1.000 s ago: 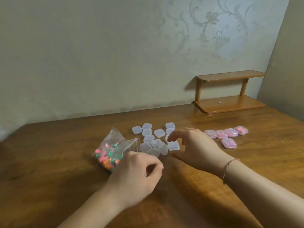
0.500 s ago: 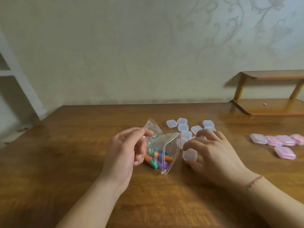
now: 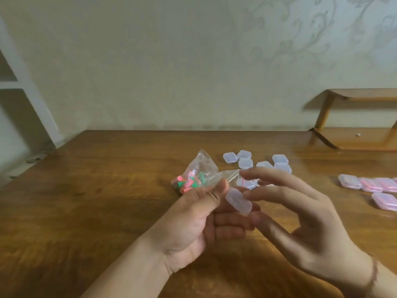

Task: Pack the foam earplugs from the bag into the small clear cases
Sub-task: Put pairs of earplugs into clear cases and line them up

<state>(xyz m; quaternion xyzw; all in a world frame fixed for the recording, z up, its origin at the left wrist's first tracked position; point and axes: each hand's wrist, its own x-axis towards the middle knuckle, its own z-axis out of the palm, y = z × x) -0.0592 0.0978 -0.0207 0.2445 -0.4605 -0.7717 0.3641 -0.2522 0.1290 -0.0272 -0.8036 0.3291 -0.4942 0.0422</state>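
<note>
Both hands raised over the wooden table [image 3: 107, 201], meeting near frame centre. Left hand [image 3: 193, 229], palm up, fingers curled; thumb and fingers pinch one end of a small clear case [image 3: 238, 200], which sits tilted, its long axis running from 10 to 4 o'clock. Right hand [image 3: 300, 222] at 3 o'clock of the case: index fingertip touches the case's top, thumb comes in below it; whether it truly grips or only touches, cannot tell. Other right fingers fanned out, loose. Thin red cord on the right wrist.

Clear zip bag [image 3: 202, 171] lies on the table at 11 o'clock of the left thumb, just behind it, holding pink, green and orange foam earplugs [image 3: 189, 181]. Bag mouth points toward 3 o'clock, behind the right fingertips.

Cluster of empty clear cases [image 3: 245, 162] at 12 to 1 o'clock of the hands, partly hidden by fingers. Filled cases [image 3: 369, 184] showing pink contents lie at far 3 o'clock. Wooden shelf unit [image 3: 354, 138] against the wall at 2 o'clock.
</note>
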